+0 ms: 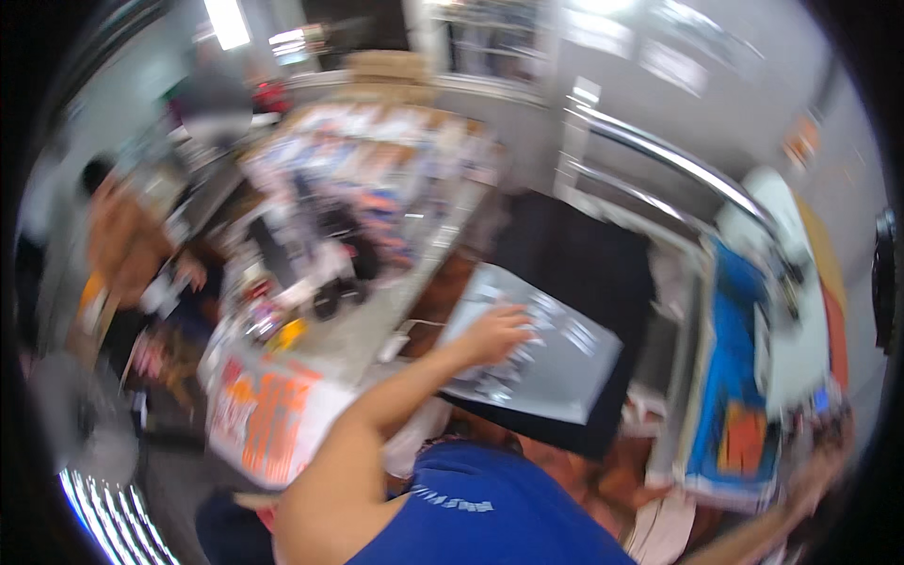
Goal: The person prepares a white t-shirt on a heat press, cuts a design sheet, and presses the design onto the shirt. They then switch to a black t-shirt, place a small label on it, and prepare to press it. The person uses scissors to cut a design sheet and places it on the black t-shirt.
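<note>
My left hand (499, 335) lies on a shiny grey sheet (565, 377) that carries pale printed marks. Its fingers look stretched out over the sheet, though motion blurs them. Under the sheet spreads a black cloth (565, 235), reaching past it at the far and right sides. Away at the right edge, my right hand (825, 463) is by small items at the near end of a pale board (791, 311). Blur smears its fingers, so I cannot tell what, if anything, they hold.
A metal rail (678, 162) runs behind the cloth. On the right lies a blue panel (727, 348) with an orange patch (742, 438). At left, a table (377, 330) bears stacked printed pieces and a white-orange bag (268, 414). Another person (127, 231) works at far left.
</note>
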`<state>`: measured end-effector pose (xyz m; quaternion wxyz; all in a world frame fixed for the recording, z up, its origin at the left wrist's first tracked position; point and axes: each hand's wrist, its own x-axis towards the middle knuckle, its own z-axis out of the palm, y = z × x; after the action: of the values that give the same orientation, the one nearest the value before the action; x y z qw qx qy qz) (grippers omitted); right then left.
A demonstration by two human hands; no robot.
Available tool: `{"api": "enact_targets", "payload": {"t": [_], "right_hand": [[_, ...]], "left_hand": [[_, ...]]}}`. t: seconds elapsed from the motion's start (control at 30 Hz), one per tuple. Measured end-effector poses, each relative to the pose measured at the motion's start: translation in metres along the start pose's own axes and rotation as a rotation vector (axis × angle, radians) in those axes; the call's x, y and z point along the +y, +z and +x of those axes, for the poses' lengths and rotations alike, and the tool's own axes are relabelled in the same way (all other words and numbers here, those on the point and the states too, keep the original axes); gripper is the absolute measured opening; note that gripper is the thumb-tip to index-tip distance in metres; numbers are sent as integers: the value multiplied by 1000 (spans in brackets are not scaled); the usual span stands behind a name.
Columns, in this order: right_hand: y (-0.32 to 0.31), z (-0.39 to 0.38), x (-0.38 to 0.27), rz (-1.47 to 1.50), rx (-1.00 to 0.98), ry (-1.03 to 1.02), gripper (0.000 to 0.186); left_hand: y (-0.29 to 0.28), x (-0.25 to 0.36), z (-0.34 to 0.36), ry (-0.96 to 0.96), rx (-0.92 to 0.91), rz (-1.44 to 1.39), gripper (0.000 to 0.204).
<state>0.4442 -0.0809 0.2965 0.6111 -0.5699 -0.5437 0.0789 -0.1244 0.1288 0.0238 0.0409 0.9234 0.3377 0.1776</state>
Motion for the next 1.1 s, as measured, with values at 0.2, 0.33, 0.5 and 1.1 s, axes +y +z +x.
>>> {"api": "enact_targets", "payload": {"t": [0.2, 0.33, 0.5, 1.1], "right_hand": [[123, -125, 52, 130, 16, 409, 38], [216, -216, 45, 399, -237, 1043, 34], [263, -298, 63, 455, -490, 1401, 43], [273, -313, 79, 553, -574, 1268, 50]], "left_hand": [[47, 4, -2, -186, -73, -166, 48], [74, 12, 50, -352, 63, -47, 47], [92, 25, 79, -247, 70, -7, 47], [65, 88, 1, -24, 13, -260, 48]]}}
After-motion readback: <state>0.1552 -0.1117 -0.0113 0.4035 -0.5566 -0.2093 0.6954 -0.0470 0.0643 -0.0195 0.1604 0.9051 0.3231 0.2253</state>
